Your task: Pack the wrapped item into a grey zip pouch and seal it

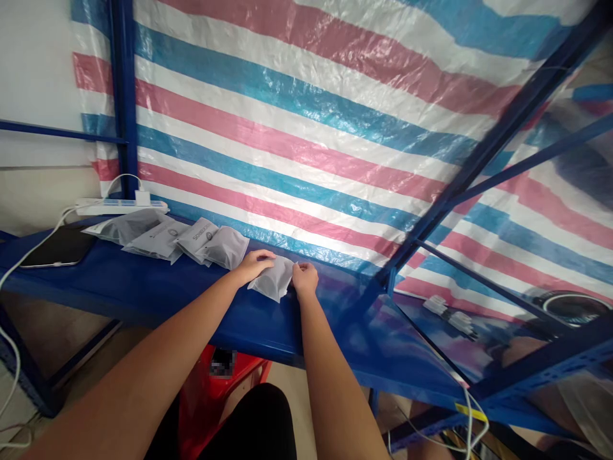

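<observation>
Head view: L hand (255,263) and R hand (305,279) both curled on one grey pouch (274,278), pinched btw the fingertips, resting on blue shelf (143,287). More grey pouches (167,237) in a row just left of L fingers. Phone (60,247) and power strip (119,206) further left.

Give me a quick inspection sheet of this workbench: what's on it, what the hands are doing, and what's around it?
Surface: blue metal shelf.
Job's things: small grey pouch, held at both ends.
Clutter: row of grey pouches; dark tablet.
Hands: left hand grips the pouch's left end, right hand its right end.
Cables: white power strip; white cable.
Surroundings: striped tarp behind; red stool below.
</observation>
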Demonstrator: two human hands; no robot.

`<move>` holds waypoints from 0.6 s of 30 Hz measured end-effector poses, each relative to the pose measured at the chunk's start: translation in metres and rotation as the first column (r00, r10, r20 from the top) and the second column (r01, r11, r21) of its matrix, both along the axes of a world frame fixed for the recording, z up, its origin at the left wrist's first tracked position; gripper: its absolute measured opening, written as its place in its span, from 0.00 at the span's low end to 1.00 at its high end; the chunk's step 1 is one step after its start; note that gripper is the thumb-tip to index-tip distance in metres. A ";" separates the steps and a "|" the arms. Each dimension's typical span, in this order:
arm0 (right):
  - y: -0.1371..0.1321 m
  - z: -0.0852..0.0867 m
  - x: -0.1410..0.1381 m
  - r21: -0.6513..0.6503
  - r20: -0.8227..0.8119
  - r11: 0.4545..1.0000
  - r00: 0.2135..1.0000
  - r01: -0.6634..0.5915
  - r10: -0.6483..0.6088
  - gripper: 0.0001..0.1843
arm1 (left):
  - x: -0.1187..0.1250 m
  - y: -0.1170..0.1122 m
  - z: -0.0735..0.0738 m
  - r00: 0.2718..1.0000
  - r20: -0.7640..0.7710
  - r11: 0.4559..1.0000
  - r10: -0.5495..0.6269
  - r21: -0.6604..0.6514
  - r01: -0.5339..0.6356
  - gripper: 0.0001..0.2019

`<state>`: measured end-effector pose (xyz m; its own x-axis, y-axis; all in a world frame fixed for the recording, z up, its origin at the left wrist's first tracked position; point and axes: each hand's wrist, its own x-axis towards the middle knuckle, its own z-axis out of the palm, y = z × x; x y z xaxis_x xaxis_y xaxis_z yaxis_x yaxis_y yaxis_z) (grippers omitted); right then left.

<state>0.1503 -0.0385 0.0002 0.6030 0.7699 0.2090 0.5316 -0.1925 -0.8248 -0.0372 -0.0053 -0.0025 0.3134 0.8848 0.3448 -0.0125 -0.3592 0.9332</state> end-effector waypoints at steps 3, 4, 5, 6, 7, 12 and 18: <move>0.001 -0.001 0.007 0.043 0.006 0.989 0.990 0.141 -0.142 0.13 | 0.001 0.002 -0.002 1.000 0.025 0.999 -0.004 -0.047 0.005 0.11; 0.001 -0.001 0.009 0.048 -0.031 0.983 0.984 0.177 -0.175 0.15 | 0.001 0.003 -0.002 1.000 0.028 0.998 0.000 -0.061 0.001 0.11; 0.001 -0.002 0.011 0.047 -0.081 0.979 0.978 0.197 -0.193 0.17 | 0.002 0.003 -0.003 1.000 0.026 0.998 0.005 -0.065 -0.003 0.12; 0.002 -0.003 0.012 0.042 -0.135 0.979 0.972 0.201 -0.193 0.19 | 0.002 0.003 -0.003 1.000 0.019 0.998 0.009 -0.058 -0.008 0.12; 0.002 -0.004 0.012 0.037 -0.180 0.982 0.967 0.187 -0.178 0.20 | 0.002 0.002 -0.003 1.000 0.005 0.999 0.011 -0.041 -0.011 0.13; 0.006 -0.011 0.007 0.036 -0.198 0.999 0.980 -0.030 0.037 0.14 | 0.001 -0.001 -0.007 0.989 -0.147 0.998 -0.009 0.068 0.019 0.25; 0.000 -0.005 -0.010 0.082 -0.326 0.958 0.901 -0.274 0.285 0.13 | 0.004 0.000 -0.014 0.962 -0.222 0.971 0.157 0.215 -0.108 0.25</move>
